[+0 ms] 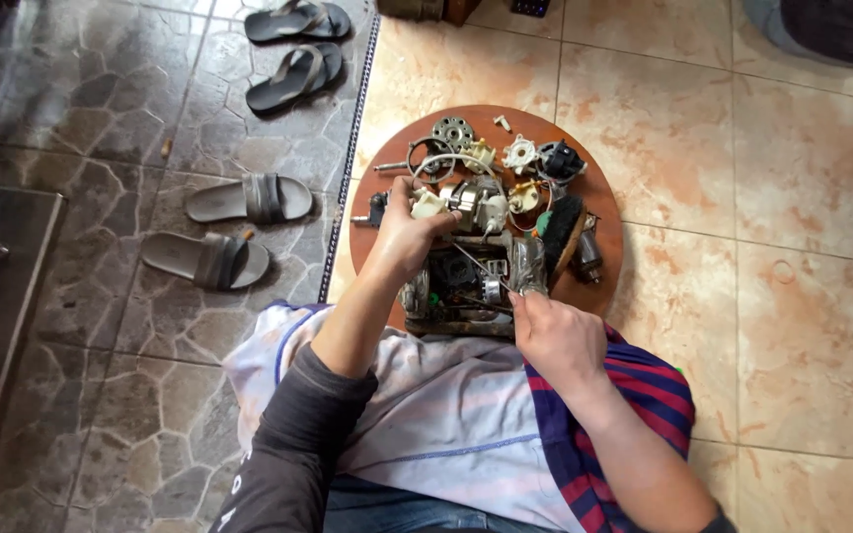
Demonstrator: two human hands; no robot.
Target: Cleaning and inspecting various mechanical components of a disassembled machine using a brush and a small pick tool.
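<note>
A machine assembly (466, 281) sits on a round board (387, 158), small parts (520, 153) behind it, sandals (249, 197) lying left.

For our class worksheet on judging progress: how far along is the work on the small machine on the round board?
Done: many parts already lie loose on the round wooden board, such as a toothed gear and a white fitting. In hand: the left hand grips a pale part atop the metal machine body, while the right hand steadies its near edge. Left: the body itself looks assembled, wires attached.
</note>
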